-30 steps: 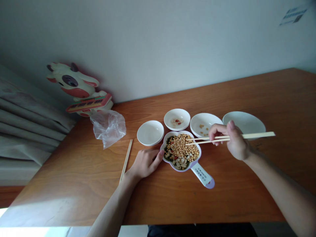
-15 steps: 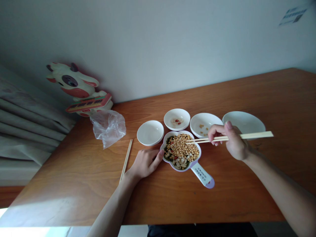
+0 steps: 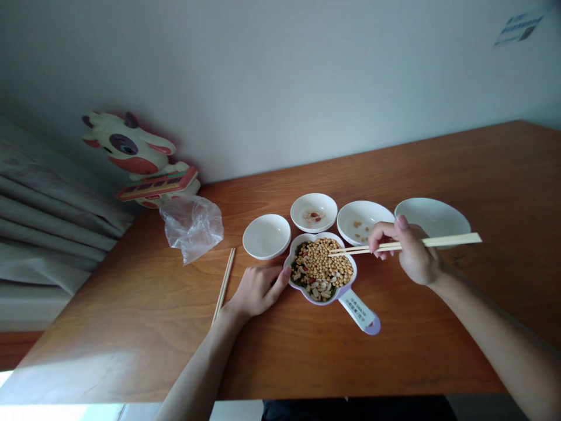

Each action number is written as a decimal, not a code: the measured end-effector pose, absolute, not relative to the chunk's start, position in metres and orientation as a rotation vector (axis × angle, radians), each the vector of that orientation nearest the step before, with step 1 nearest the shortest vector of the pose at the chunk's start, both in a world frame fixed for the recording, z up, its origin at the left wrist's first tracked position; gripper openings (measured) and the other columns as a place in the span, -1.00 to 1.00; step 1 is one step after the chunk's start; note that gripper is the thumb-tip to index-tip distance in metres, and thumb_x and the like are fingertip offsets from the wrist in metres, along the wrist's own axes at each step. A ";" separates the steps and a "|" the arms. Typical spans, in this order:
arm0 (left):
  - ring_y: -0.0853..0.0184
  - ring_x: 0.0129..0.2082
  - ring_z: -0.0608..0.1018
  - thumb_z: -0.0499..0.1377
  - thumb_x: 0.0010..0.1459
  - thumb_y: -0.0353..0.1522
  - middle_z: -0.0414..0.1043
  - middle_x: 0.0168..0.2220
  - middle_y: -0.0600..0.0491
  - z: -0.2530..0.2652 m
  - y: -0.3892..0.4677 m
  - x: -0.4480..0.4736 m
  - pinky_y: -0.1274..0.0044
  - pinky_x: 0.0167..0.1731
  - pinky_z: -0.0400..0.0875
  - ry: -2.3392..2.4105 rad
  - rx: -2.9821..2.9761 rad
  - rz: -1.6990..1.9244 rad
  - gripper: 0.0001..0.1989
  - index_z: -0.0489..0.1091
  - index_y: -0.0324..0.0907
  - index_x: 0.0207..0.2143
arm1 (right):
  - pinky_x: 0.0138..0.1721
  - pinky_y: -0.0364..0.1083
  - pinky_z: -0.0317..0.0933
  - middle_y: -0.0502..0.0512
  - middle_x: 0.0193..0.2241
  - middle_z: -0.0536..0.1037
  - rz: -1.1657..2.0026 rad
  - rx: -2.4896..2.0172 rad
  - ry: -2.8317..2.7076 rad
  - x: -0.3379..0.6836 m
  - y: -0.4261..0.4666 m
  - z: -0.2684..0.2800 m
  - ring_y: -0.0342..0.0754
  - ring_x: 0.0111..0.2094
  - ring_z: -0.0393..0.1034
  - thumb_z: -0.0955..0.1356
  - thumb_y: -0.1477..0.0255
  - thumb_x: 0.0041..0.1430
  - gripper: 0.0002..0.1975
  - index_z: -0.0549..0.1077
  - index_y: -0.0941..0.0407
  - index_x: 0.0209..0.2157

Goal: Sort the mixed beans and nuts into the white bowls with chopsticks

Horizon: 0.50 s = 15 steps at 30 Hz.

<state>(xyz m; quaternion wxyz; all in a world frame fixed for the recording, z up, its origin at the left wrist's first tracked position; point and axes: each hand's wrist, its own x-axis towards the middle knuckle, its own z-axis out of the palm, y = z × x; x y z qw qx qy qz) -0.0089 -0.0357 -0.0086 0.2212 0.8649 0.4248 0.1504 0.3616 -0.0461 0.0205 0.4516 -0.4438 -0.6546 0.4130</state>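
My right hand (image 3: 405, 248) is closed around a pair of wooden chopsticks (image 3: 451, 240). Their tips touch the soybeans in a flower-shaped bowl with a handle (image 3: 371, 328), white inside with a lilac outside. Peanuts, a few red pieces and something dark green lie among the soybeans (image 3: 322, 257). At the bowl's left rim rests the thumb of my left hand (image 3: 260, 290), gripping that side; its other fingers are curled and partly hidden. Whether a bean is pinched between the tips is too small to tell.
Behind stand a bare white bowl (image 3: 266, 235), one with peanut pieces (image 3: 314, 199), one with several soybeans (image 3: 366, 209), and another white bowl (image 3: 432, 213) partly behind my right hand. Spare chopsticks (image 3: 225, 280), a plastic bag (image 3: 195, 228) and a cow toy (image 3: 140, 158) are left.
Almost nothing differs. My right hand and the chopsticks have shifted very slightly left, with the tips still among the soybeans. My left hand stays at the rim.
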 end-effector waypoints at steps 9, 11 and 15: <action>0.39 -0.53 0.37 -0.07 0.61 -0.19 0.40 -0.51 0.07 -0.009 -0.036 -0.009 0.48 -0.42 0.08 1.176 2.401 0.415 -0.48 0.25 -0.16 -0.47 | -0.43 0.01 0.19 0.10 -0.53 0.50 0.970 -1.067 -1.590 0.362 -0.048 0.022 -0.02 -0.50 0.35 0.01 -0.09 0.56 -0.21 0.56 0.05 -0.47; 0.40 -0.53 0.36 -0.07 0.61 -0.19 0.40 -0.51 0.07 -0.009 -0.036 -0.009 0.48 -0.42 0.08 1.180 2.401 0.412 -0.48 0.26 -0.16 -0.47 | -0.43 0.01 0.18 0.10 -0.54 0.50 0.942 -1.059 -1.563 0.363 -0.048 0.023 -0.03 -0.50 0.35 0.02 -0.11 0.55 -0.19 0.57 0.05 -0.48; 0.39 -0.53 0.35 -0.07 0.61 -0.17 0.40 -0.50 0.07 -0.009 -0.036 -0.010 0.48 -0.41 0.09 1.186 2.392 0.403 -0.47 0.26 -0.16 -0.47 | -0.44 0.01 0.16 0.13 -0.57 0.49 0.802 -1.019 -1.466 0.367 -0.048 0.028 -0.03 -0.53 0.33 0.05 -0.16 0.52 -0.15 0.59 0.09 -0.52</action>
